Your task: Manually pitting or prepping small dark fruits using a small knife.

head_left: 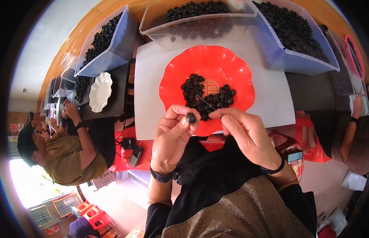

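Note:
Over the near edge of a red scalloped plate, my left hand pinches one round black bead-like piece between thumb and fingertips. My right hand, just to the right, is closed on a thin metal pick. Its slim shaft slants up and left across the plate; I cannot tell whether its tip touches anything. Several black pieces lie heaped in the plate, some showing a round hole. A gold design is partly visible beneath them.
Beyond the plate stand a clear bin, a left bin and a right bin, all holding black pieces. A white dish lies to the left. A person sits at the left; another person's arm shows at the right.

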`<state>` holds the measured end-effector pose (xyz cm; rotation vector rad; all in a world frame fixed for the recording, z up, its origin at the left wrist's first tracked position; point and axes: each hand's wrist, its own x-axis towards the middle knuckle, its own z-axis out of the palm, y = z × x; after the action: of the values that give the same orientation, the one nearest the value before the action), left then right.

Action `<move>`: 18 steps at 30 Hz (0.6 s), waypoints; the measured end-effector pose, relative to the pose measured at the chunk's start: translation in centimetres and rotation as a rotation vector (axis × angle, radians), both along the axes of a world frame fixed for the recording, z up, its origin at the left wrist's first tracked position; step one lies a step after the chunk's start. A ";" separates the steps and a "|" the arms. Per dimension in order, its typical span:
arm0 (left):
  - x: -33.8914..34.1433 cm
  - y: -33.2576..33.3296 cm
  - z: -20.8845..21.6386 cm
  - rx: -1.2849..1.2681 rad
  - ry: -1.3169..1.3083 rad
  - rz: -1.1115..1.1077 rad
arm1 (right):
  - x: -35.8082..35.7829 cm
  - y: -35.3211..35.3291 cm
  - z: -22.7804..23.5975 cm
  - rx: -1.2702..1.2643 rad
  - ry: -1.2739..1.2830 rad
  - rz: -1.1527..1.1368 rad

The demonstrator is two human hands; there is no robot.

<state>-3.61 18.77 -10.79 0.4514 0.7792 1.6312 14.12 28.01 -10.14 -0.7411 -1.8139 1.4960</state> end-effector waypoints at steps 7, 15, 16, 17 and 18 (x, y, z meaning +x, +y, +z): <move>0.1 -0.3 -0.8 0.010 -0.039 0.065 | 0.3 -0.4 1.0 -0.611 -0.004 0.395; 0.0 -0.3 -1.3 -0.006 0.004 0.083 | 0.1 -0.3 0.9 -0.817 0.080 0.511; 0.0 -0.4 -1.3 -0.011 0.013 0.098 | 0.1 -0.3 1.0 -0.846 0.086 0.529; 0.0 -0.3 -1.3 -0.015 0.022 0.111 | 0.1 -0.4 0.9 -0.846 0.086 0.528; 0.0 -0.3 -1.3 -0.015 0.021 0.111 | 0.1 -0.4 0.8 -0.839 0.102 0.500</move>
<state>-3.58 18.43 -12.09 0.4222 0.8444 1.7243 14.21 27.61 -9.34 -0.5674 -1.2997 2.6336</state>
